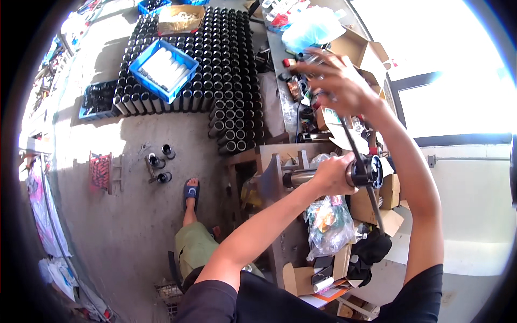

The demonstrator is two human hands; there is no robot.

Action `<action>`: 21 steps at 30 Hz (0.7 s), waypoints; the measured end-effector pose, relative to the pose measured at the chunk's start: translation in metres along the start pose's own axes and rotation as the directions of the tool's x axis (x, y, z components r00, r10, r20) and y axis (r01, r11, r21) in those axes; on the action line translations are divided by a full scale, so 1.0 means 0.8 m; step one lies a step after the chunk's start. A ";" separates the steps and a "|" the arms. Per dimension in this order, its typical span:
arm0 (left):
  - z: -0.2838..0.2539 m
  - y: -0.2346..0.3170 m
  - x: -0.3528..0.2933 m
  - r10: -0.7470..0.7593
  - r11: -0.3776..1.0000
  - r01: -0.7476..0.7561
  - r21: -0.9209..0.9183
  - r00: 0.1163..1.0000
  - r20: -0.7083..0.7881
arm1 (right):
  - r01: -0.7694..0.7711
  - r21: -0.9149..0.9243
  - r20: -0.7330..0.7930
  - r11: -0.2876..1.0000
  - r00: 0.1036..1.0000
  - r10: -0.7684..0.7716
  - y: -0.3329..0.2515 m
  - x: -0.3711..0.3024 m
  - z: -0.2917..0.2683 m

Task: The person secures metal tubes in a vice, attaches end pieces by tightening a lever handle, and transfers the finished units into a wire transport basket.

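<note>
My left hand (332,175) is wrapped around a metal cylinder (301,176) that lies across a wooden stand (274,161). A black round part (369,171) sits on the cylinder's end, just right of that hand. My right hand (336,81) is raised above it, over the cluttered bench (283,81), with fingers spread and blurred. A thin dark rod (355,145) runs from under that hand down past the black part. Whether the right hand grips the rod is unclear.
Many black tubes (226,64) stand packed on the floor at the back, with a blue crate (163,70) of white pieces and a cardboard box (180,19) on top. Cardboard boxes (366,54) and plastic bags (328,226) crowd the bench. My sandalled foot (190,194) rests on the concrete.
</note>
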State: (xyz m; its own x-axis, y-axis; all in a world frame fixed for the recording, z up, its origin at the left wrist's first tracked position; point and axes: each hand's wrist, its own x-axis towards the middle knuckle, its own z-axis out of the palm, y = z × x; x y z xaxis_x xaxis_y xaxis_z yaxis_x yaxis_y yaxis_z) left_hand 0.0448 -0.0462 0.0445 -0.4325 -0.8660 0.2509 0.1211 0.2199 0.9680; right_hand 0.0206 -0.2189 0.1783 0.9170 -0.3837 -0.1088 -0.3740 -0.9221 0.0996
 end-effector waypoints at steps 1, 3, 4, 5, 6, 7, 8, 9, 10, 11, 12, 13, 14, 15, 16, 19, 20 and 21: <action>0.001 -0.002 -0.002 0.003 1.000 -0.003 0.012 1.000 -0.014 | -0.107 -0.058 -0.005 0.993 0.994 0.107 0.030 -0.024 0.010; 0.009 0.000 -0.005 0.000 0.998 0.002 0.068 1.000 -0.024 | -0.327 0.068 -0.075 0.943 0.940 0.332 0.076 -0.118 0.046; 0.013 -0.002 -0.008 0.044 0.997 -0.040 0.069 0.997 -0.063 | -0.312 -0.100 0.023 0.945 0.949 0.315 0.088 -0.172 0.062; 0.025 -0.004 -0.015 0.091 0.994 -0.085 0.069 0.992 -0.088 | -0.150 -0.154 -0.226 0.977 0.968 0.113 0.085 -0.233 0.099; 0.038 -0.005 -0.023 0.141 0.989 -0.134 0.065 0.984 -0.106 | -0.306 -0.151 -0.272 0.940 0.927 0.258 0.067 -0.313 0.139; 0.042 -0.010 -0.029 0.156 0.986 -0.145 0.081 0.975 -0.159 | -0.449 0.068 -0.288 0.891 0.846 0.448 0.042 -0.326 0.159; 0.048 -0.007 -0.033 0.156 0.985 -0.135 0.105 0.961 -0.230 | -0.547 0.160 -0.195 0.821 0.798 0.570 0.018 -0.366 0.165; 0.055 -0.002 -0.041 0.158 0.984 -0.127 0.124 0.944 -0.290 | -0.606 0.087 -0.286 0.791 0.745 0.603 -0.017 -0.402 0.180; 0.065 0.007 -0.050 0.162 0.983 -0.123 0.136 0.930 -0.330 | -0.676 0.018 -0.372 0.737 0.679 0.632 -0.056 -0.441 0.191; 0.068 0.018 -0.049 0.155 0.982 -0.090 0.167 0.887 -0.434 | -0.727 -0.035 -0.458 0.686 0.622 0.635 -0.081 -0.467 0.201; 0.088 0.010 -0.051 0.135 0.984 -0.064 0.164 0.871 -0.472 | -0.815 0.064 -0.434 0.575 0.497 0.752 -0.129 -0.504 0.203; 0.087 0.016 -0.054 0.125 0.982 -0.045 0.183 0.884 -0.451 | -0.876 0.161 -0.399 0.455 0.364 0.842 -0.167 -0.536 0.207; 0.081 0.016 -0.058 0.081 0.980 0.017 0.197 0.877 -0.474 | -0.940 0.033 -0.420 0.340 0.296 0.858 -0.223 -0.508 0.207; 0.071 0.016 -0.061 0.039 0.973 0.082 0.214 0.861 -0.507 | -0.991 0.122 -0.164 -0.054 -0.074 0.984 -0.278 -0.457 0.189; 0.070 0.024 -0.061 -0.029 0.966 0.168 0.198 0.828 -0.560 | -0.970 0.206 -0.170 -0.126 -0.162 0.972 -0.346 -0.448 0.185; 0.076 0.018 -0.060 -0.056 0.957 0.213 0.196 0.800 -0.598 | -0.941 0.285 -0.131 -0.184 -0.228 0.965 -0.474 -0.363 0.078; 0.078 0.012 -0.059 -0.058 0.955 0.219 0.201 0.800 -0.597 | -0.972 0.201 -0.136 -0.118 -0.147 0.980 -0.476 -0.364 0.045; 0.080 0.018 -0.056 -0.065 0.970 0.186 0.157 0.819 -0.570 | -0.994 0.101 -0.067 -0.041 -0.048 0.997 -0.468 -0.380 0.019</action>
State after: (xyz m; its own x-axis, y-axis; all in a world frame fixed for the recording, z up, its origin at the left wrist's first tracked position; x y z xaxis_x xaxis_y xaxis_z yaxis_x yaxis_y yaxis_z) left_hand 0.0085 0.0246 0.0481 0.1473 -0.9795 0.1374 -0.1032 0.1229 0.9870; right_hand -0.1205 0.2426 0.1588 -0.4071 -0.8974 0.1703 -0.9104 0.4138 0.0042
